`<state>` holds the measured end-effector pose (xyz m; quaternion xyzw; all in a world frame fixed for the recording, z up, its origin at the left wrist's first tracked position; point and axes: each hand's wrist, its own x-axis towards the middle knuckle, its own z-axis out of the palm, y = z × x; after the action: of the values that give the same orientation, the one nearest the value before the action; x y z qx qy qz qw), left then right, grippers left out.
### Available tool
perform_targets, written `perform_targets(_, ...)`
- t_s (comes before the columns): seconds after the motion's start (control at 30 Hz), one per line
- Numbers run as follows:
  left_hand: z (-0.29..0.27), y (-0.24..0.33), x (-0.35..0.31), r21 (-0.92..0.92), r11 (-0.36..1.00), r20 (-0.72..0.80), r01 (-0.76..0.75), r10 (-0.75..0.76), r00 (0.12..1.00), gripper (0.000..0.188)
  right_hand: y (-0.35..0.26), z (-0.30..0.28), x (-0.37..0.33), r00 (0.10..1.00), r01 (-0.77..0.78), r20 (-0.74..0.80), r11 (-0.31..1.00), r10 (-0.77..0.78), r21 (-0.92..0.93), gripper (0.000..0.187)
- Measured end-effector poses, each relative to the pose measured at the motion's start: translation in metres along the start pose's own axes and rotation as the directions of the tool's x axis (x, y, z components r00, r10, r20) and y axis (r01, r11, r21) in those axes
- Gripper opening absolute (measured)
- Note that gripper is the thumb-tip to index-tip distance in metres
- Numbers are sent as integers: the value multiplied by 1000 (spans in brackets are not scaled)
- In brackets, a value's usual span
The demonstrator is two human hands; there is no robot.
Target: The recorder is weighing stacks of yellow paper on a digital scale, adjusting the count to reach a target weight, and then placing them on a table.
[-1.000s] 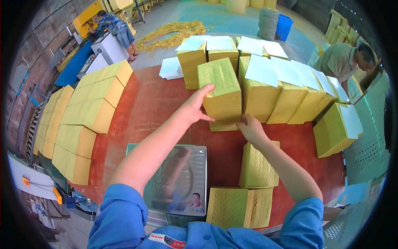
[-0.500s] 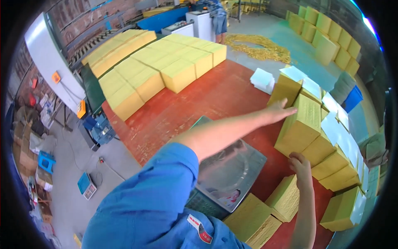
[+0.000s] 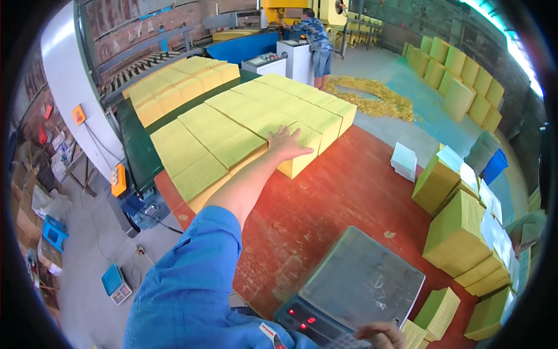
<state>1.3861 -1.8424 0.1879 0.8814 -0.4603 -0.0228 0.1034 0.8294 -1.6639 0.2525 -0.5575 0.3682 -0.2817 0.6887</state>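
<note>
Head view shows, far to the left, a white panel [image 3: 70, 87] with an orange switch box [image 3: 78, 114], and below it a small blue scale [image 3: 116, 283] on the grey floor. Next comes a dark green conveyor table [image 3: 135, 152] carrying rows of yellow paper stacks [image 3: 221, 131], thick, square-cut blocks with a faint printed pattern on their top sheets.

The person's left arm, in a blue sleeve [image 3: 192, 273], stretches out over the red table [image 3: 343, 192]. The left hand [image 3: 286, 145] lies palm down with fingers spread on the near corner stack [image 3: 302, 148], which sits at the edge of the conveyor table, just where it meets the red surface. By the look of it, the step in hand is taking hold of that stack; the next move would call for curling the fingers over its far edge and drawing it off without letting the sheets fan.

Further right a grey weighing scale [image 3: 363, 285] sits with red digits lit. The right hand [image 3: 381, 336] appears at the lower edge beside its keypad; only knuckles show, so its state cannot be told. More yellow stacks [image 3: 456, 235] stand at the right.
</note>
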Motion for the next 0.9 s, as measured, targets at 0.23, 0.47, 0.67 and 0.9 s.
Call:
perform_targets(0.23, 29, -18, 31, 208, 962, 1, -175, 179, 984, 97, 22, 119, 28, 996, -82, -24, 976, 88, 204, 23)
perform_targets(0.47, 14, -14, 34, -7, 972, 131, -235, 233, 964, 90, 36, 181, 44, 989, -123, 101, 975, 106, 183, 22)
perform_targets(0.67, 19, -26, 21, 24, 969, -78, -246, 247, 966, 83, 58, 202, 27, 963, -191, 222, 966, 151, 173, 22)
perform_targets(0.9, 25, -5, -37, 16, 937, -43, -349, 349, 936, 82, 98, 198, 10, 945, -239, 265, 959, 193, 153, 26)
